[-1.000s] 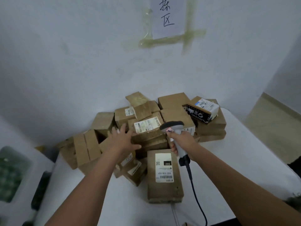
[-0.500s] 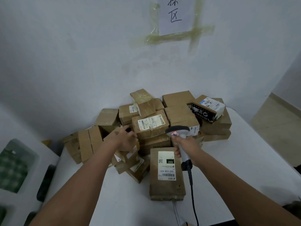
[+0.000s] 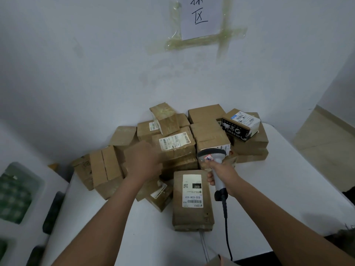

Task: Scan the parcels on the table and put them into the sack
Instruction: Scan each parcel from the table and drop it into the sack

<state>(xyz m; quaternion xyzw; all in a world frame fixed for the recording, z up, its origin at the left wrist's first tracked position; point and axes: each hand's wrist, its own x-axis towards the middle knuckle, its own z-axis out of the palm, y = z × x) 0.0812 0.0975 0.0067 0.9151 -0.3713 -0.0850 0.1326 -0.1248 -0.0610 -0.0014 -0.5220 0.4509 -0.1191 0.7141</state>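
Observation:
Several brown cardboard parcels are heaped on the white table against the wall. One flat parcel lies nearest me, its white label marked 032 facing up. My right hand grips the handle of a grey barcode scanner, whose head sits just above that parcel's far end. My left hand is blurred over the middle of the heap, beside a labelled parcel. The blur hides whether its fingers hold anything. No sack is clearly in view.
A black-and-white box tops the stack at the right. The scanner's black cable runs down to the table's near edge. A white unit with a green panel stands at the left. A taped paper sign hangs on the wall.
My left hand has lifted off the small parcels at the heap's left and moved right toward the labelled parcel. My right hand still holds the scanner in about the same place.

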